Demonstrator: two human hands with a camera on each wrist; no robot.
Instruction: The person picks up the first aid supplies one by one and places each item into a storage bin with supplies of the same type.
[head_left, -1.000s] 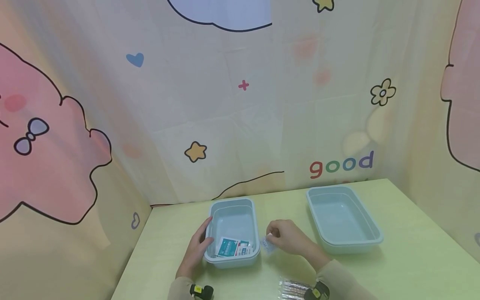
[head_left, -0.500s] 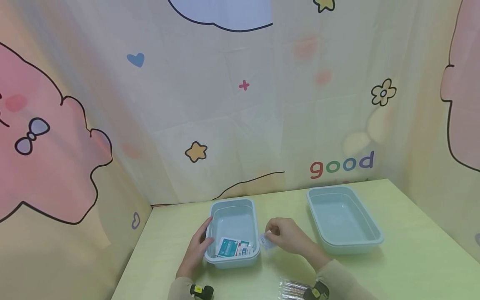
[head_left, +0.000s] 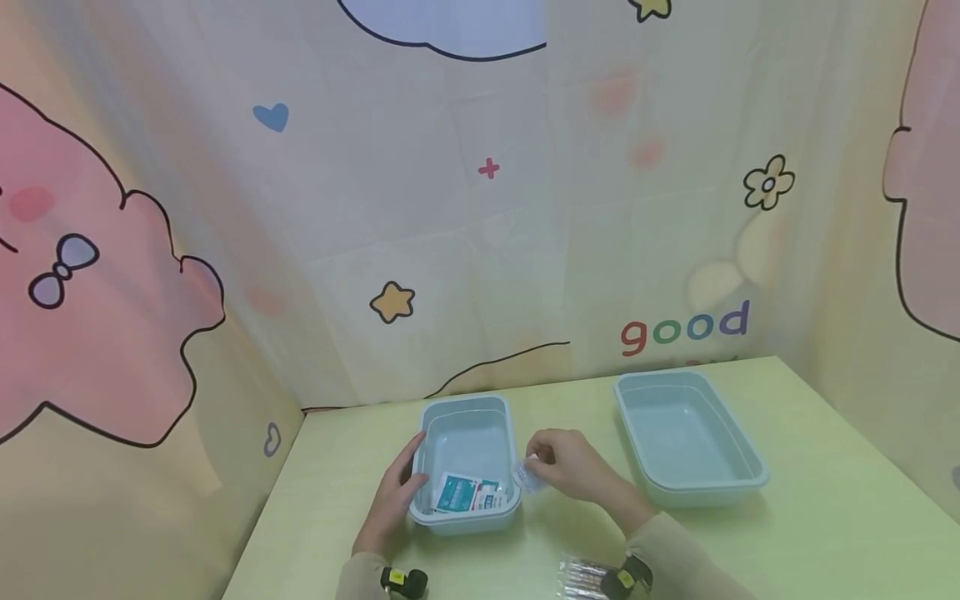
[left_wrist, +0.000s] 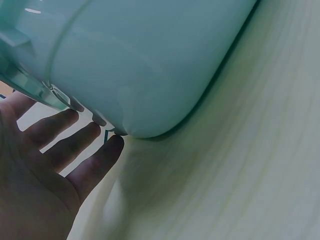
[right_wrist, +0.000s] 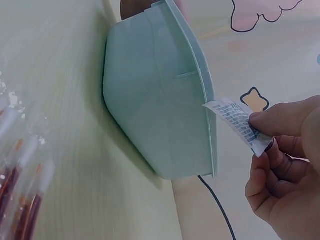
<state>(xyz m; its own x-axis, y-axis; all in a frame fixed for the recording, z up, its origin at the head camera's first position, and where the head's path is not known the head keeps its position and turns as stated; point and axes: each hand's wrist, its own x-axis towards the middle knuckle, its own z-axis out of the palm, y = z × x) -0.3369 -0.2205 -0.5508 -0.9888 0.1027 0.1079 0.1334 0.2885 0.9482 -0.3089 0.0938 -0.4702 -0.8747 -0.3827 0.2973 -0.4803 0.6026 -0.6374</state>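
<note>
The right hand [head_left: 573, 468], pinching a printed packet [right_wrist: 234, 121], has edged nearer the tub [head_left: 467, 526] beyond its fingertips, while the left hand [head_left: 392, 493], fingers spread, still touches its wall.

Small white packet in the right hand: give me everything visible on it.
The packet is small, thin and whitish, with rows of bluish print too fine to read. It looks like paper or film and bows slightly. The right hand pinches one end between thumb and fingers, hiding that end. It is held up beside the left pale blue tub, its free end overlapping the rim in the right wrist view; contact there can't be confirmed.
</note>
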